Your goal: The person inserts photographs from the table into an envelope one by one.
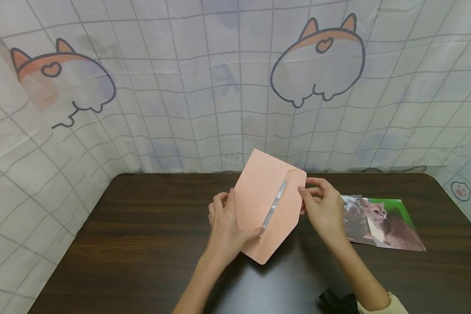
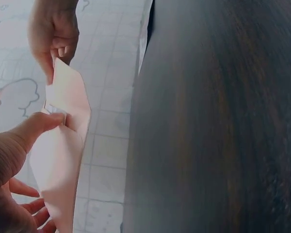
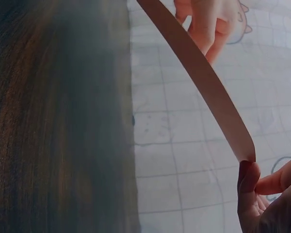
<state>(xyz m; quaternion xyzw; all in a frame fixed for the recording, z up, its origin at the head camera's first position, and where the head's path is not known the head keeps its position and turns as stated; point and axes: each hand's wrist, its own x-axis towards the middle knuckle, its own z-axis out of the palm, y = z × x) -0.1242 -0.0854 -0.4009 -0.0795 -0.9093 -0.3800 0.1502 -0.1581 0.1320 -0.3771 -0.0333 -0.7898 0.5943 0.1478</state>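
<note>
On the left, the person's left hand (image 1: 227,226) grips the pale pink paper envelope with angled corners (image 1: 255,196), its thumb pressed on the lower end of a narrow, silvery-white strip (image 1: 275,205) and its fingers behind the left edge. The envelope is held tilted above the dark brown wood-grain table (image 1: 133,244), between both hands. For steady work at the strip, that thumb should probably press lightly, without creasing the paper. At the envelope's right edge, the right hand (image 1: 325,211) pinches the upper corner between thumb and fingers; a gentle, even hold there should keep the flap side from buckling. Farther right, glossy printed cat pictures (image 1: 396,229) lie on the table.
</note>
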